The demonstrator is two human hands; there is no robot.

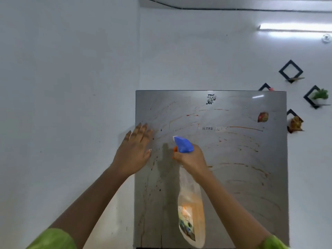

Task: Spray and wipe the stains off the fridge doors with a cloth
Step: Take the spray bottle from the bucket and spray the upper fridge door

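A grey steel fridge door fills the middle and right of the head view. Reddish-brown streaks and drips arc across it. My right hand grips a clear spray bottle with a blue nozzle and an orange trigger, the nozzle pointing up and left at the door. My left hand is flat and spread, fingers apart, resting near the door's left edge. No cloth is in view.
A white wall lies left of the fridge. Black diamond wall shelves with a small plant hang at the right. A round magnet and a black sticker sit on the door. A tube light glows at the upper right.
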